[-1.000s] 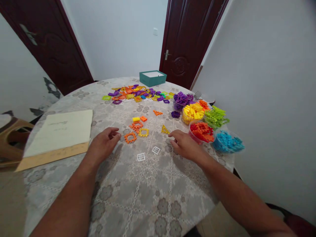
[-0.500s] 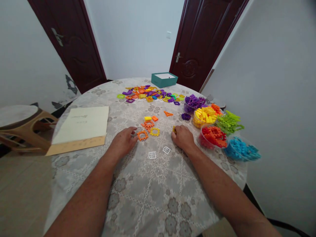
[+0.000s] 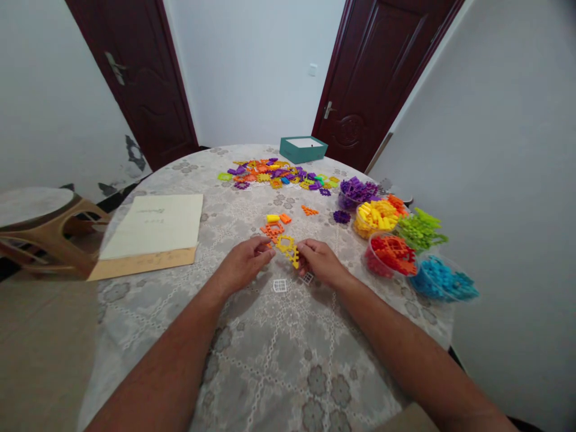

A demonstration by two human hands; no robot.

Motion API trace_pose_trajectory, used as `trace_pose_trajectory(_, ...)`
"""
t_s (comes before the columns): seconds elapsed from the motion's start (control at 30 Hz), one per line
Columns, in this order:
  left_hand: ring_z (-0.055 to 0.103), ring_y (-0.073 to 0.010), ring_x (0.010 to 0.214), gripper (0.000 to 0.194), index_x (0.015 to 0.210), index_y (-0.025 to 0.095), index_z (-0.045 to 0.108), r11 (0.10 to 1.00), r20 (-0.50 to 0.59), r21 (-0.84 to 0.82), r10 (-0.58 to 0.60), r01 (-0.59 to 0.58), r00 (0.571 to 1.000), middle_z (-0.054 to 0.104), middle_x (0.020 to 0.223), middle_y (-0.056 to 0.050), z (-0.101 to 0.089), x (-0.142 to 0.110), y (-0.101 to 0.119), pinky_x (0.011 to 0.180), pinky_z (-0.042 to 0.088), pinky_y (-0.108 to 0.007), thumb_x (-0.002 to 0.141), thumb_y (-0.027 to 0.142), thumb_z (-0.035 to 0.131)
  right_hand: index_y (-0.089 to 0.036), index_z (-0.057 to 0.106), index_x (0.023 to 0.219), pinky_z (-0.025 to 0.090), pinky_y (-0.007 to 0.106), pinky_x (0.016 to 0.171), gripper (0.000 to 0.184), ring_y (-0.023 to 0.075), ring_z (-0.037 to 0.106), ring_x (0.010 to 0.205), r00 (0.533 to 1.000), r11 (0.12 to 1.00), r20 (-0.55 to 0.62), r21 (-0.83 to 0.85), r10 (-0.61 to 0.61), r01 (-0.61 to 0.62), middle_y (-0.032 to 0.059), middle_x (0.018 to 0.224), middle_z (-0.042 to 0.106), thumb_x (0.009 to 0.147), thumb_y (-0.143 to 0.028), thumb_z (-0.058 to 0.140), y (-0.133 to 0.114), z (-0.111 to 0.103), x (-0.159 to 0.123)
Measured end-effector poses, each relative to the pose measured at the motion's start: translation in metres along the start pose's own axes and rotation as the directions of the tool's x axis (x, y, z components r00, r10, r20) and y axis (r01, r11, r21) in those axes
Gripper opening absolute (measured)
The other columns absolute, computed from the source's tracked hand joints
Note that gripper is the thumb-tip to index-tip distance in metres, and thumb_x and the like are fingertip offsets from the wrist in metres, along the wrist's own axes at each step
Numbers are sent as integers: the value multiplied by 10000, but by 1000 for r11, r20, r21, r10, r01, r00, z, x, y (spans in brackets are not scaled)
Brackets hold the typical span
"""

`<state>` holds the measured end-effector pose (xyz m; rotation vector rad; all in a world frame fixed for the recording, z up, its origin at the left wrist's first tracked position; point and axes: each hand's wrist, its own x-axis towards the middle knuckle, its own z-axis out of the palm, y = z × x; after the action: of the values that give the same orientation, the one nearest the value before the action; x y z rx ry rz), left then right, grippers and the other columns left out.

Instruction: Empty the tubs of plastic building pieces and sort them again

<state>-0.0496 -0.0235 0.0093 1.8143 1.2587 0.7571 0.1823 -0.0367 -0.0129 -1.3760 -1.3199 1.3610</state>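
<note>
My right hand [image 3: 320, 259] pinches a yellow toothed building piece [image 3: 294, 258] between thumb and fingers, low over the table. Just behind that piece is a yellow square frame piece [image 3: 284, 242], partly overlapped by it. My left hand [image 3: 247, 261] is to the left, its thumb and forefinger apart and nothing visible between them. An orange toothed piece [image 3: 274, 228] lies past its fingertips; whatever is under the hand is hidden. Nearer to me are a white window piece [image 3: 279, 285] and another white window piece [image 3: 307, 278], which my right hand partly covers.
Tubs of purple [image 3: 357, 191], yellow [image 3: 375, 217], red [image 3: 390, 255], green [image 3: 420, 228] and blue pieces [image 3: 443, 279] line the right side. A mixed pile [image 3: 279, 172] lies at the back before a teal box [image 3: 303, 150]. Cardboard [image 3: 153, 225] is at left.
My right hand has moved left and toward the middle, carrying the yellow piece. My left hand has shifted right, covering the spot where an orange square frame showed. The view has tilted slightly.
</note>
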Motion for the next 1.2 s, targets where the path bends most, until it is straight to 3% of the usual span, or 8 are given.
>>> trace_pose_trajectory(0.1, 722, -229, 800, 482, 1274, 198, 715, 999, 90, -54, 8, -3, 996, 779, 940, -73, 0, -1, 3, 701, 549, -340, 933, 512, 581, -231, 614, 881, 539, 265, 533, 325, 146, 604, 561, 988, 998, 149, -20, -49, 52, -19, 698, 640, 970, -538, 551, -8, 18, -1)
trace_pose_trajectory(0.2, 668, -196, 638, 367, 1037, 209, 752, 999, 127, -48, -14, 20, 992, 739, 764, -28, -4, 0, 5, 592, 510, -304, 915, 511, 584, -229, 637, 900, 568, 291, 679, 296, 164, 657, 706, 968, 942, 138, -236, -212, 240, 4, 796, 681, 1029, -455, 496, -14, 25, 5)
trace_pose_trajectory(0.37, 745, -239, 727, 348, 992, 198, 667, 951, 10, -217, -221, 218, 975, 785, 817, -64, -12, 5, -1, 604, 586, -330, 867, 521, 646, -195, 682, 1193, 405, 442, 1149, 231, 265, 537, 1314, 854, 521, 38, -778, -519, 352, 139, 1350, 654, 1000, -288, 596, -6, 15, 20)
trace_pose_trajectory(0.73, 797, -299, 1024, 507, 1322, 160, 598, 849, 4, -473, -266, 236, 964, 806, 1106, -164, -9, 7, -13, 825, 677, -416, 886, 396, 704, -198, 684, 1127, 451, 410, 980, 282, 291, 583, 1127, 886, 218, 163, -935, -434, 279, 134, 1180, 680, 1041, -422, 536, 6, 3, 25)
trace_pose_trajectory(0.87, 799, -288, 1018, 479, 1355, 125, 576, 801, -1, -546, -291, 243, 957, 802, 1105, -181, -7, 4, -5, 824, 671, -393, 912, 277, 677, -202, 633, 1119, 451, 344, 892, 270, 248, 620, 1017, 895, 345, 39, -914, -445, 211, 106, 1060, 701, 1095, -337, 401, 7, -3, 21)
trace_pose_trajectory(1.0, 804, -260, 970, 492, 1404, 113, 560, 763, -11, -590, -334, 263, 942, 802, 1081, -183, -4, 1, 2, 803, 660, -358, 924, 168, 650, -214, 597, 1031, 444, 273, 756, 299, 176, 641, 782, 907, 715, -197, -685, -371, 143, 26, 828, 677, 1112, -335, 336, 10, -9, 23)
trace_pose_trajectory(1.1, 798, -249, 959, 495, 1420, 111, 564, 759, 10, -585, -346, 286, 938, 801, 1075, -179, -2, 0, 5, 792, 654, -349, 931, 157, 627, -212, 593, 987, 456, 246, 646, 362, 140, 621, 633, 943, 915, -183, -349, -280, 204, -7, 745, 662, 1104, -416, 318, 10, -6, 23)
trace_pose_trajectory(1.2, 790, -248, 953, 489, 1404, 131, 599, 758, 38, -582, -336, 294, 941, 791, 1124, -174, -1, -1, 7, 790, 649, -359, 922, 197, 645, -208, 604, 977, 441, 232, 560, 378, 126, 583, 565, 963, 958, -116, -184, -241, 218, -22, 716, 651, 1083, -481, 365, 9, 3, 19)
